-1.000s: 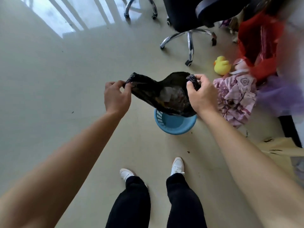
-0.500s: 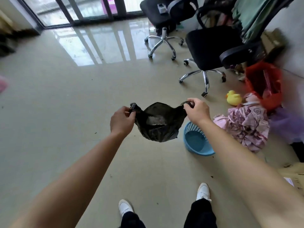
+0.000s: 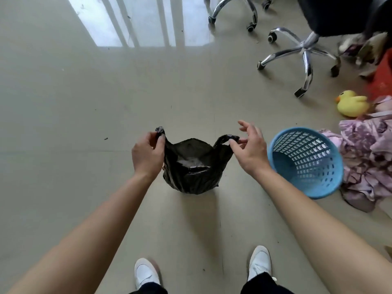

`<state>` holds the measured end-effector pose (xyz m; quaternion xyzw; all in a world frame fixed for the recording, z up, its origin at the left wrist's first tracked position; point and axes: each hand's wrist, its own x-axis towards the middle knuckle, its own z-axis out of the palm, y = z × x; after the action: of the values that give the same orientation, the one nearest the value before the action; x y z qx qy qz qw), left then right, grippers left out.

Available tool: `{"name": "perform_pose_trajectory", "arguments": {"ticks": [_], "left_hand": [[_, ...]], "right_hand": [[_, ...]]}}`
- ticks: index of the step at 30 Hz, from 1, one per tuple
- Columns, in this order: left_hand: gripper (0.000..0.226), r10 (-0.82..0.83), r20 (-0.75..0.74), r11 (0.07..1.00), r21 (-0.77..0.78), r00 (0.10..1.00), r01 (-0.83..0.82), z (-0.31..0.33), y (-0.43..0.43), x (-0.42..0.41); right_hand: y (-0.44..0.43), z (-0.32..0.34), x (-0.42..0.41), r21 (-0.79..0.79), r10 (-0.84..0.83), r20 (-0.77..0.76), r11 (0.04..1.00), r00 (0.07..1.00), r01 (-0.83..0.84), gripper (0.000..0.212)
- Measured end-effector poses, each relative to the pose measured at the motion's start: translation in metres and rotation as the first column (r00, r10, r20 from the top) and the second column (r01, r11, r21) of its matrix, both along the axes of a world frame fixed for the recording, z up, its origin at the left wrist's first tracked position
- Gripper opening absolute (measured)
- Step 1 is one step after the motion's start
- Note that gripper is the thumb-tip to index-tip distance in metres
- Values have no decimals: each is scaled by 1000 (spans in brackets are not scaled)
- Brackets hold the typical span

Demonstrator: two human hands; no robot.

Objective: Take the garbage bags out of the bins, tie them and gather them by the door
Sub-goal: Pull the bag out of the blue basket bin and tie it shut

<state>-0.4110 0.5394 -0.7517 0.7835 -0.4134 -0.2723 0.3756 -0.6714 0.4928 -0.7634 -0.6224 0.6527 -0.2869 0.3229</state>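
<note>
A small black garbage bag (image 3: 191, 172) hangs open between my hands, with pale rubbish showing inside. My left hand (image 3: 147, 154) pinches its left handle at the top corner. My right hand (image 3: 249, 149) pinches the right handle between thumb and forefinger, the other fingers spread. To the right of the bag stands the blue plastic mesh bin (image 3: 305, 162), tipped toward me with no bag or rubbish inside. The bag is clear of the bin, above the bare floor.
Crumpled purple patterned cloth (image 3: 369, 160) lies right of the bin. A yellow rubber duck (image 3: 352, 103) and a red bag (image 3: 381, 79) sit farther back right. Office chair bases (image 3: 305, 49) stand at the top right. My white shoes (image 3: 146, 273) are at the bottom.
The bag came up out of the blue bin and moved left of it. My hands now hold the handles farther apart, and my head tilted back down toward the floor.
</note>
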Motion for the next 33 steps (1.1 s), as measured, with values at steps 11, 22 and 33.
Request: {"name": "perform_pose_trajectory", "arguments": {"ticks": [11, 22, 33], "left_hand": [[92, 127, 75, 921, -379, 989, -89, -197, 8, 1], [74, 267, 324, 787, -617, 908, -11, -257, -36, 34], [78, -43, -536, 941, -306, 843, -146, -291, -27, 53]], "right_hand": [[28, -235, 21, 189, 116, 44, 974, 992, -122, 145], [-34, -272, 89, -84, 85, 378, 995, 922, -57, 81], [-1, -283, 97, -63, 295, 166, 955, 941, -289, 109]]}}
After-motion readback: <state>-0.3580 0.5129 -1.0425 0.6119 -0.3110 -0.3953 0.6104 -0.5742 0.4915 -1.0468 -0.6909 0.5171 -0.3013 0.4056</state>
